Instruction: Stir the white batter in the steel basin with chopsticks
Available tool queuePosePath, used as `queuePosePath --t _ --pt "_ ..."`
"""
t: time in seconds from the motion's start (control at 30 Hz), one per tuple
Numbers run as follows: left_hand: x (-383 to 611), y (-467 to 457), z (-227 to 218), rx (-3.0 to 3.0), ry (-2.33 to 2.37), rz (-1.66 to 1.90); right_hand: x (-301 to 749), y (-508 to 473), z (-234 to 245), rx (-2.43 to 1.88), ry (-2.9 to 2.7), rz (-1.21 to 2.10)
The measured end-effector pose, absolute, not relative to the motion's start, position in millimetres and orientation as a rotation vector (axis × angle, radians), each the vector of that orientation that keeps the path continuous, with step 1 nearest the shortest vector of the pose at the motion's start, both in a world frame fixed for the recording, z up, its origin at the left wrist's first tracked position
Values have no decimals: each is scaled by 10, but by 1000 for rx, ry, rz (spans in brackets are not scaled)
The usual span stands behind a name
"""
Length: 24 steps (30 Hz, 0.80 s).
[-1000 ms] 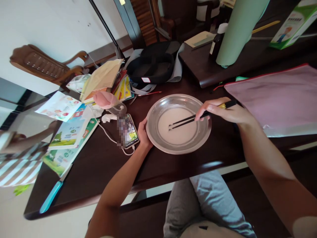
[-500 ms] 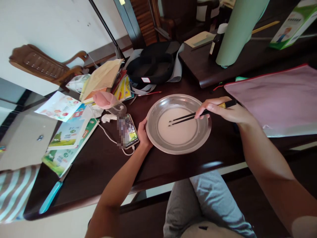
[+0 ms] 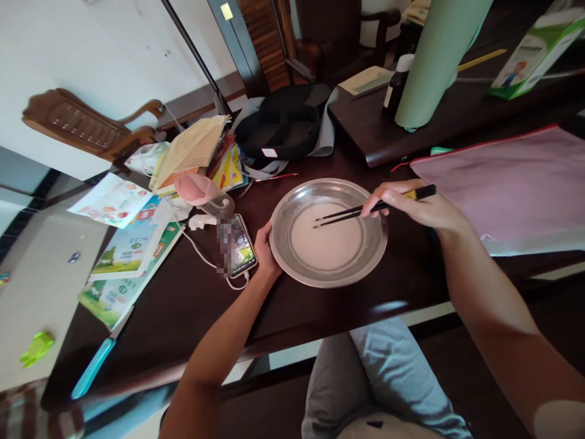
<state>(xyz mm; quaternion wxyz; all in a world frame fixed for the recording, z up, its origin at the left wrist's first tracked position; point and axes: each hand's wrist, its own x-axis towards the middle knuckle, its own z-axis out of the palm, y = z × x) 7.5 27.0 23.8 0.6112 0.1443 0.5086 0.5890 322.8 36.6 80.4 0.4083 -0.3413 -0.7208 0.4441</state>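
A round metal basin point(image 3: 375, 256) sits on the dark wooden table, with a milky white liquid point(image 3: 326, 244) in its bottom. My left hand point(image 3: 267, 249) grips the basin's left rim, its fingers partly hidden at the side. In my right hand point(image 3: 400, 200) is a pair of black chopsticks point(image 3: 340, 215) with gold-patterned ends. They slant over the basin from the right, their tips at the liquid; whether they dip in is hard to tell. Just left of my left hand lies a phone point(image 3: 242, 247) with a white cable plugged in.
Booklets point(image 3: 123, 244) and a blue-handled knife point(image 3: 94, 366) lie at the table's left. Behind are a pink-topped cup point(image 3: 201, 192), stacked papers point(image 3: 187, 152) and a black case point(image 3: 278, 131). A pink mesh pouch point(image 3: 503, 189) lies right, below a green cylinder point(image 3: 425, 79) and dark bottle point(image 3: 397, 85).
The chopstick tips have shifted slightly within the basin. Striped fabric at the lower left has moved down, uncovering a lime-green object on the floor. Both hands keep their holds.
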Motion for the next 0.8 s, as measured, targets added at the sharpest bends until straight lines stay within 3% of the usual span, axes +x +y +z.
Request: queuePosePath --t 0.3,0.6,0.8 --pt "73 271 243 365 1151 1352 3219 347 822 -759 -1725 1287" --pt "51 264 258 342 1136 1371 3365 370 851 -763 -1611 1179" --pt "62 252 281 342 1139 1362 3211 362 852 -785 -1852 1250"
